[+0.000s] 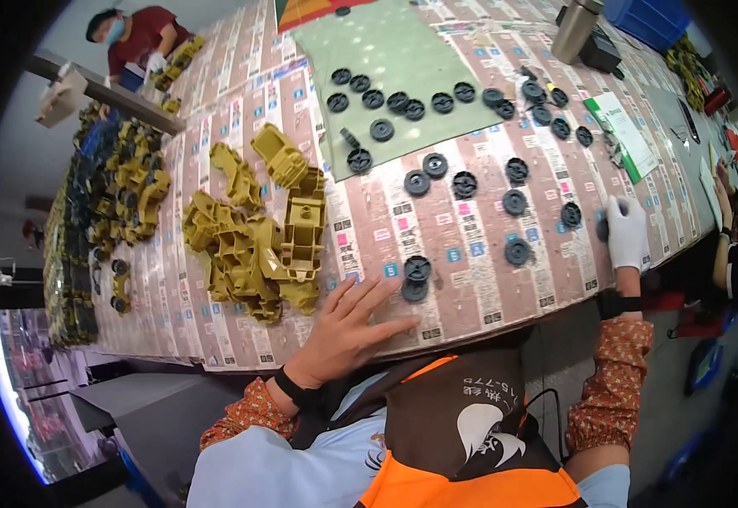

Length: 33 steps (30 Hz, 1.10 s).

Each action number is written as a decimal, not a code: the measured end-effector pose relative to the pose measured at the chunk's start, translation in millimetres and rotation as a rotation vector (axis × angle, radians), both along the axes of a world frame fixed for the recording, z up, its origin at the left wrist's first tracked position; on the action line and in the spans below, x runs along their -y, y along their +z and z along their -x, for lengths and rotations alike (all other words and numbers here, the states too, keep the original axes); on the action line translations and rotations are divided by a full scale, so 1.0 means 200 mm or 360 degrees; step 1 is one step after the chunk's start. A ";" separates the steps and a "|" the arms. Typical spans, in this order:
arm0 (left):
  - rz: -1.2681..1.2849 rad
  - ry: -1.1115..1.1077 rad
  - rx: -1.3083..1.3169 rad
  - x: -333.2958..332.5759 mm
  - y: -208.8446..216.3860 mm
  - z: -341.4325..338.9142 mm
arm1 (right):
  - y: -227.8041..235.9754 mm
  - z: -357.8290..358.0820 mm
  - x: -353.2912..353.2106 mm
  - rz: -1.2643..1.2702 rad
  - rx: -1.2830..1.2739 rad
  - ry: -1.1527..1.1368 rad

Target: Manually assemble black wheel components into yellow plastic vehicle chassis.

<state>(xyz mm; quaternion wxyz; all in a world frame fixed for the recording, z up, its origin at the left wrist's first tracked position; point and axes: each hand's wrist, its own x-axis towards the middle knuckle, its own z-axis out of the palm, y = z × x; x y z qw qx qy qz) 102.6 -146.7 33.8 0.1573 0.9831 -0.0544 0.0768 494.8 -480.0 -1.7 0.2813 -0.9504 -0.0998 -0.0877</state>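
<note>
My bare left hand (348, 328) lies on the table near its front edge, fingers spread and nothing in them. Just past its fingertips are two black plastic wheels (416, 269), one overlapping the other. To the left of that hand lies a heap of olive-yellow moulded plastic toy vehicle bodies (255, 237). At the right, my right hand (628, 233) wears a white glove and closes on the edge of a dark wheel (603, 226), which it partly covers. Several loose wheels (515, 202) lie on the table between my hands.
More wheels rest on a green sheet (411, 63) farther back. A white-and-green booklet (627, 135), a metal flask (576, 31) and a blue bin (648, 25) stand or lie at the right. Bagged yellow parts (123, 186) are piled left. A co-worker (140, 42) works at far left.
</note>
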 end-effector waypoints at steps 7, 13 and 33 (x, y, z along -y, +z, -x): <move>0.0335 0.0087 -0.0274 -0.06 -0.05 -0.12 | 0.21 0.37 -0.59 -0.0249 -0.0318 0.0636; 0.0373 0.0142 -0.0372 -0.07 -0.05 -0.22 | 0.25 0.42 -0.60 -0.0346 -0.0354 0.0678; -0.0190 0.0113 -0.0133 0.01 -0.16 0.24 | 0.25 0.54 -0.65 0.0714 -0.0060 0.0851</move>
